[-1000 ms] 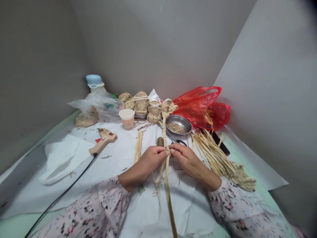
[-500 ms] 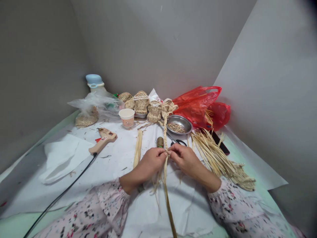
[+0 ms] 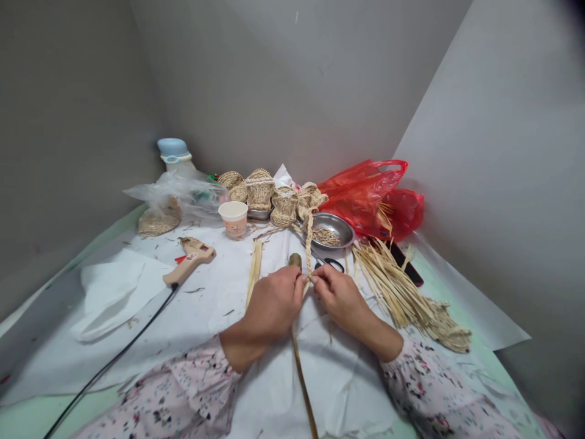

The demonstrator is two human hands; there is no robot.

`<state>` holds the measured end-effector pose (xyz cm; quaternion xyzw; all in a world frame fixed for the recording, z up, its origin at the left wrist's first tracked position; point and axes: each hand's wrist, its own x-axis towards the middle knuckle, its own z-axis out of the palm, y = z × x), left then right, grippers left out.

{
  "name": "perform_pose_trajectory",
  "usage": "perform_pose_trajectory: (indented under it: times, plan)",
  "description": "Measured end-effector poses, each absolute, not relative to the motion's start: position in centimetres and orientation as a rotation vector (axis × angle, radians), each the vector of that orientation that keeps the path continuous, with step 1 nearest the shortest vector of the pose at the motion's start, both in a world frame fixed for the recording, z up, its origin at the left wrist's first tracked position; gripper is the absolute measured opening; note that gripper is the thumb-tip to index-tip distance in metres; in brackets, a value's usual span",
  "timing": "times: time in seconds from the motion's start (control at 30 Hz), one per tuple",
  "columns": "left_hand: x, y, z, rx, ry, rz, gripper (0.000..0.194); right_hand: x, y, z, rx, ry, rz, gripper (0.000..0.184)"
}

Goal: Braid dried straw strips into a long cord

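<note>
A pale straw braid (image 3: 309, 241) runs from the woven pieces at the back down to my fingers. My left hand (image 3: 278, 299) is closed, pinching the braid's lower end between thumb and finger. Right beside it my right hand (image 3: 338, 294) pinches the same spot, its fingertips almost touching the left thumb. Below the hands a long loose straw strand (image 3: 302, 378) hangs toward the table's near edge. Just behind the left hand stands a small spool (image 3: 295, 261), partly hidden. Black-handled scissors (image 3: 333, 264) lie behind the right hand.
A glue gun (image 3: 191, 261) with a cord lies left, near a paper cup (image 3: 234, 218). Behind are woven straw pieces (image 3: 260, 189) and a metal bowl (image 3: 340, 225) of straw bits. At right are a straw bundle (image 3: 393, 283), a phone (image 3: 411, 268) and a red plastic bag (image 3: 361, 192).
My left hand has turned over slightly, its back now more toward me and covering part of the spool. The loose strand's lower part has swung left, and the braid has shifted slightly right.
</note>
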<state>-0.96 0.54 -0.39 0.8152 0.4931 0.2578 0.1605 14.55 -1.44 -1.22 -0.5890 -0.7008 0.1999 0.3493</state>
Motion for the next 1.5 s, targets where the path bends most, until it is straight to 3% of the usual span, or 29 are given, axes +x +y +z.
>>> perform_pose_trajectory:
  times: [0.23, 0.53, 0.8, 1.0, 1.27, 1.5]
  plan:
    - [-0.3, -0.4, 0.0, 2.382, 1.402, 0.733, 0.026, 14.3, -1.3, -1.7, -1.533, -1.725, 0.557, 0.013]
    - [0.6, -2.2, 0.9, 2.567, 1.427, 0.219, 0.029, 14.1, -1.3, -1.5, -1.519, -1.464, 0.722, 0.018]
    - [0.7, -2.2, 0.9, 2.598, 1.372, 0.155, 0.031, 13.5, -1.3, -1.7, -1.376, -1.251, 1.038, 0.011]
    - [0.6, -2.4, 0.7, 2.568, 1.293, 0.310, 0.029, 13.8, -1.1, -2.2, -1.322, -1.210, 1.119, 0.012]
    - [-0.6, 0.0, 1.2, 2.188, 1.265, 1.107, 0.022, 14.5, -0.8, -1.6, -1.347, -1.324, 0.983, 0.014]
    - [-0.4, 1.3, -0.8, 1.810, 0.891, 0.767, 0.031, 14.2, -0.9, -1.4, -1.252, -1.422, 1.003, 0.013]
